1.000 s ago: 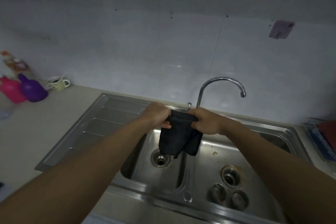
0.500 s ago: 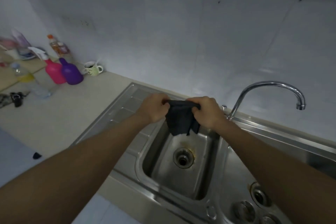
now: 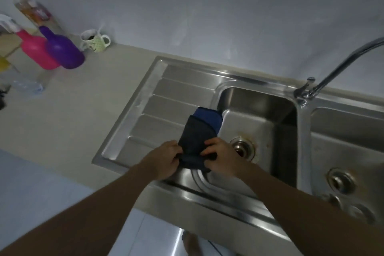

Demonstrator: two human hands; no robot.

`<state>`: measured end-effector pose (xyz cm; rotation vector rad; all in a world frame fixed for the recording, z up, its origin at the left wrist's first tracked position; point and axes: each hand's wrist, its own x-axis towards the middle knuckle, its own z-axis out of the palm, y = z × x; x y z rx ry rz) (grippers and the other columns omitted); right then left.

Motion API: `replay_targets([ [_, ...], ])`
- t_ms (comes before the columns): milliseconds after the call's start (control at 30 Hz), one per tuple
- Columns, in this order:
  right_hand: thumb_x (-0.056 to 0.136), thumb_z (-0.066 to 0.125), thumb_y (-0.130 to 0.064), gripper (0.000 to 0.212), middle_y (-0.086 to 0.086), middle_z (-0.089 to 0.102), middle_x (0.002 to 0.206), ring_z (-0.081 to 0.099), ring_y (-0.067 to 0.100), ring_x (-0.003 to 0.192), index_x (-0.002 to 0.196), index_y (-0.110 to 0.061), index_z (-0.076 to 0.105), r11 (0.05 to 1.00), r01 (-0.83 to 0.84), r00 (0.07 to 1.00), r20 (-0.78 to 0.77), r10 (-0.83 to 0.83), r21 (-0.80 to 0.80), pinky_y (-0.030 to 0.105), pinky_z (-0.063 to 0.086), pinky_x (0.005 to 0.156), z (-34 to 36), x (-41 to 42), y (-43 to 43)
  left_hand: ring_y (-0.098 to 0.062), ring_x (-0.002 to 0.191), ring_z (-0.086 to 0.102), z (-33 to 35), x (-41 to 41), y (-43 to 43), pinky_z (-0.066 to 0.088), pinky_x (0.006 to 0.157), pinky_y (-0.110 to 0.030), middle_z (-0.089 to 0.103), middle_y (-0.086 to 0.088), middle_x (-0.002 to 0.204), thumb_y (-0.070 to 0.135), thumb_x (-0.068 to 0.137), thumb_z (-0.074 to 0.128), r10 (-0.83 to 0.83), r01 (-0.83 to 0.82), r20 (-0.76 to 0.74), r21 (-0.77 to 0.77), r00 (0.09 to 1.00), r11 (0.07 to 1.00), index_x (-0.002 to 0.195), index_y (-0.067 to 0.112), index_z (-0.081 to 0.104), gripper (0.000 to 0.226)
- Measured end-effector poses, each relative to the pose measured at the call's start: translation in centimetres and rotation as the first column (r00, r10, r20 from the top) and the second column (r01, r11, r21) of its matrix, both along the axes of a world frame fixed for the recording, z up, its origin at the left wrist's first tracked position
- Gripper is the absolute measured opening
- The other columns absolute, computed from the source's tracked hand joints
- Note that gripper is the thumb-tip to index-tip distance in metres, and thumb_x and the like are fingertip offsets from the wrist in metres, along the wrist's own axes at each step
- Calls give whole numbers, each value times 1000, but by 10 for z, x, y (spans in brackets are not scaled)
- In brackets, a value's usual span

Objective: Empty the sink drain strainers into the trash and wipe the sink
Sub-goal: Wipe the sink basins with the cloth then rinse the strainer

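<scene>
Head camera is looking down at a shiny steel double sink [image 3: 209, 197] sitting in a pale grey worktop [image 3: 79, 114]. Left hand [image 3: 164, 160] and right hand [image 3: 221, 157] are both pinching the near end of a soft, dark blue folded cloth [image 3: 197, 131]; each grip is clamped on it. The cloth is lying across the edge where the ribbed draining board [image 3: 166, 108] meets the left bowl.

I think the wiping is only just starting. Brown, rusty-looking marks are showing around the round metal drain [image 3: 242, 148] in the left bowl, so that spot is needing a rub. In the right bowl, two small round metal cups [image 3: 361, 212], maybe the strainers, are lying beside the other drain [image 3: 340, 181]. They are looking too blurry to tell if they are empty. No trash bin is showing.
</scene>
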<state>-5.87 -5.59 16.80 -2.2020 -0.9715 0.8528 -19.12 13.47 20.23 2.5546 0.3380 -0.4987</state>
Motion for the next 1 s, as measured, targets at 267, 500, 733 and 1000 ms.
replay_targets([
  [267, 92, 50, -63, 87, 5, 13, 160, 39, 31, 135, 156, -26, 4, 852, 523, 848, -99, -520, 2, 45, 41, 108, -26, -35, 65, -20, 119, 53, -41, 38, 44, 44, 103, -33, 52, -5, 135, 25, 102, 39, 184, -211, 373, 32, 909, 977, 130, 13, 57, 35],
  [500, 98, 30, -62, 75, 7, 5, 162, 44, 41, 128, 153, -37, -15, 817, 576, 803, 204, -561, -21, 58, 44, 101, -59, -5, 92, -34, 151, 21, -84, 65, 54, 25, 121, -51, 25, -17, 160, 38, 106, 19, 191, -267, 260, 303, 947, 915, 157, 16, 22, 55],
  [733, 92, 44, -57, 81, 19, 31, 151, 53, 44, 119, 155, -22, 7, 713, 701, 711, 98, -696, -21, 54, 43, 95, -64, 101, 128, -32, 154, 12, -95, 70, 58, 14, 124, -50, 17, -12, 166, 47, 103, 13, 131, -227, 262, 381, 956, 896, 159, 18, 16, 64],
  [1000, 82, 35, -63, 74, 16, 46, 136, 60, 39, 103, 144, -32, 8, 724, 690, 723, 63, -688, -18, 51, 51, 88, -63, 37, 105, -35, 153, 17, -98, 70, 58, 19, 122, -52, 21, -14, 165, 47, 104, 14, 109, -221, 276, 419, 955, 881, 159, 15, 22, 64],
])
